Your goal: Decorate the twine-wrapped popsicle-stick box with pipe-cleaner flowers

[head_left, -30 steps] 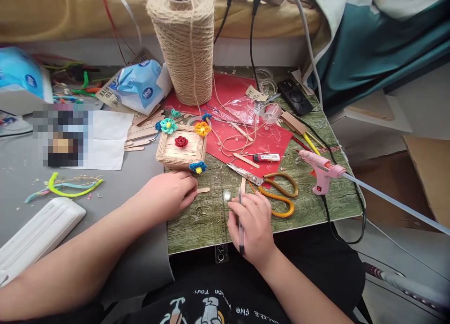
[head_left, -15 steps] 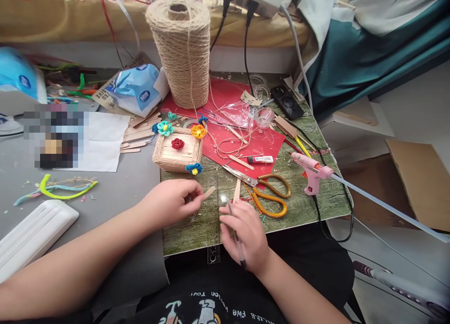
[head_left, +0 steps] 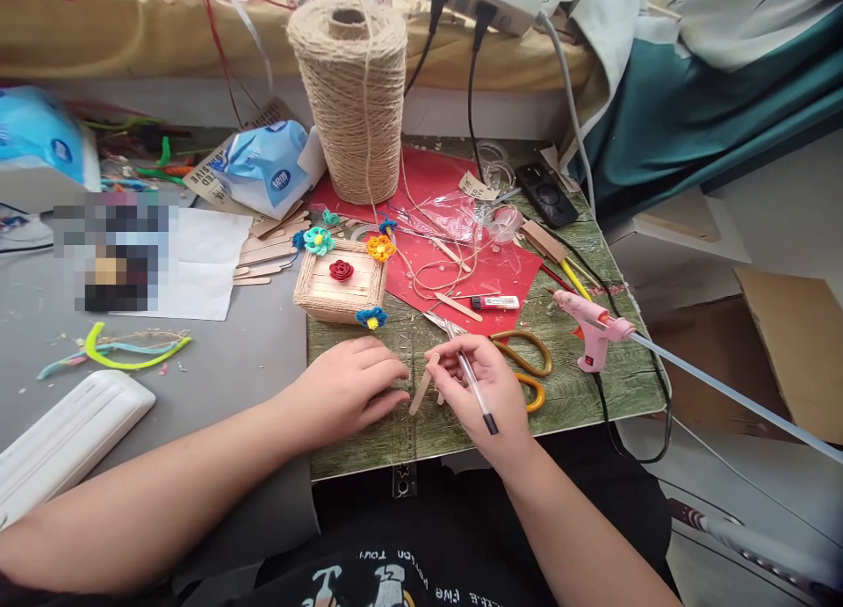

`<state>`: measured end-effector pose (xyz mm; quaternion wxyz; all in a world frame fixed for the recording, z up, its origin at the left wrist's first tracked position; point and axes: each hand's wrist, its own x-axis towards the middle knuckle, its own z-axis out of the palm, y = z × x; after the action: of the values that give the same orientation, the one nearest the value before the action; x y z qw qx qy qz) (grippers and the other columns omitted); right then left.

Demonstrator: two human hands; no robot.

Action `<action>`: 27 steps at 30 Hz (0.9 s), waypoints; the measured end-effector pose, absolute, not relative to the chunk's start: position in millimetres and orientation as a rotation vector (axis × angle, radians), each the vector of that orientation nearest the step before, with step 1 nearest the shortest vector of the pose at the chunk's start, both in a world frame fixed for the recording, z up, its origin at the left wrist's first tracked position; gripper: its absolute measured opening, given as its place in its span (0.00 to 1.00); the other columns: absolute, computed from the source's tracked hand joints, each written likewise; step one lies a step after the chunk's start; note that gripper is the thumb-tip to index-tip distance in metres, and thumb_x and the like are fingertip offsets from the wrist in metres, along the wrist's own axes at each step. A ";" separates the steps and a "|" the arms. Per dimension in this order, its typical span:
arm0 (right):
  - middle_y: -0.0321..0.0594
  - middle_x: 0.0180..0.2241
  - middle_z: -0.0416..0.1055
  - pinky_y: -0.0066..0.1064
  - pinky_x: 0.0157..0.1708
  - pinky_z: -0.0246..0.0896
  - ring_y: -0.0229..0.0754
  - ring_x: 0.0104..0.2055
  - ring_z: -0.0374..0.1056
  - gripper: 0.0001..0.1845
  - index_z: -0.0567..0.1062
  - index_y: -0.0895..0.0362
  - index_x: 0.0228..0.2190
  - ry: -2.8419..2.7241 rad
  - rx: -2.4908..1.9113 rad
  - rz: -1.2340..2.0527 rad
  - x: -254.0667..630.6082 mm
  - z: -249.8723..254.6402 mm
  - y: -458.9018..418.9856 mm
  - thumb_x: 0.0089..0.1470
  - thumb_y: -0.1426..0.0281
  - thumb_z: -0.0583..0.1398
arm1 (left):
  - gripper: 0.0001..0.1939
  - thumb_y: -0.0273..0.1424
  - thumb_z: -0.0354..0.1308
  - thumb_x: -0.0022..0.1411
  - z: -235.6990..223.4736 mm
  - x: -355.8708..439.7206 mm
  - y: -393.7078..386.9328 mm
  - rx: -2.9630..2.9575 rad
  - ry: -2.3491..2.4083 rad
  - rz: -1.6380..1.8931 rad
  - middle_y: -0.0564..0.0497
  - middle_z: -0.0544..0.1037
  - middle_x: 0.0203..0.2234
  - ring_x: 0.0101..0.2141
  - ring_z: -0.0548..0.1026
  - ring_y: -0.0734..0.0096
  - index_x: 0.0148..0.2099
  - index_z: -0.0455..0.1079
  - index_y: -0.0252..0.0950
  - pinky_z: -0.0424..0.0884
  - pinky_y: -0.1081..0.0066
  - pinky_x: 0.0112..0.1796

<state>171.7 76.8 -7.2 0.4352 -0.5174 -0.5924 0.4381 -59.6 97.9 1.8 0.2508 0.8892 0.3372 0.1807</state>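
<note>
My right hand is closed, a pen lying across its fingers. Between thumb and fingertips it also pinches one end of a short wooden craft stick, which slants down to the left. My left hand is open, holding nothing, with its fingertips at a clear ruler that juts over the table's front edge. Beyond the left hand sits a square box of craft sticks and twine, decorated with a red rose and coloured flowers. Scissors with orange handles lie partly behind my right hand.
A tall twine spool stands at the back on red paper. On the right are a pink glue gun with its cord and a black phone. Loose craft sticks and a tissue pack lie left.
The craft stick has passed from my left hand to my right, which moved up and right over the scissors. My left fingers have opened and moved slightly right, onto the ruler.
</note>
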 end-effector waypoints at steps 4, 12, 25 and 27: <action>0.44 0.45 0.81 0.45 0.49 0.77 0.49 0.46 0.80 0.09 0.75 0.51 0.47 -1.851 -1.314 0.604 180.3 -10.7 86.9 0.65 0.73 0.64 | 0.14 0.36 0.59 0.74 -4.4 -60.6 101.4 2.593 0.947 0.418 0.40 0.79 0.58 0.59 0.75 0.50 0.57 0.72 0.36 0.74 0.52 0.56; 0.48 0.52 0.82 0.53 0.56 0.71 0.55 0.56 0.76 0.18 0.75 0.51 0.53 -2.298 -1.141 0.483 191.0 -10.5 61.4 0.63 0.67 0.69 | 0.13 0.39 0.57 0.76 -10.9 -63.8 101.3 2.591 0.934 0.403 0.41 0.75 0.64 0.64 0.74 0.50 0.54 0.74 0.37 0.73 0.51 0.60; 0.46 0.56 0.81 0.59 0.69 0.61 0.54 0.67 0.70 0.15 0.77 0.52 0.53 -2.389 -1.115 0.505 198.6 -21.9 78.7 0.66 0.71 0.65 | 0.21 0.37 0.58 0.75 -12.3 -63.0 106.3 2.600 0.877 0.414 0.43 0.76 0.65 0.65 0.73 0.51 0.66 0.71 0.40 0.72 0.50 0.62; 0.46 0.56 0.81 0.59 0.70 0.61 0.54 0.67 0.70 0.15 0.77 0.51 0.54 -2.387 -1.106 0.523 199.0 -23.4 78.3 0.66 0.72 0.65 | 0.22 0.37 0.59 0.74 -12.3 -63.2 107.2 2.588 0.868 0.431 0.43 0.77 0.64 0.65 0.73 0.51 0.67 0.71 0.40 0.72 0.50 0.62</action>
<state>199.0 78.3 -23.4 0.2275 -0.4016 -0.8665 0.1899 -63.2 107.2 -12.3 0.1880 0.9198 0.3086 0.1532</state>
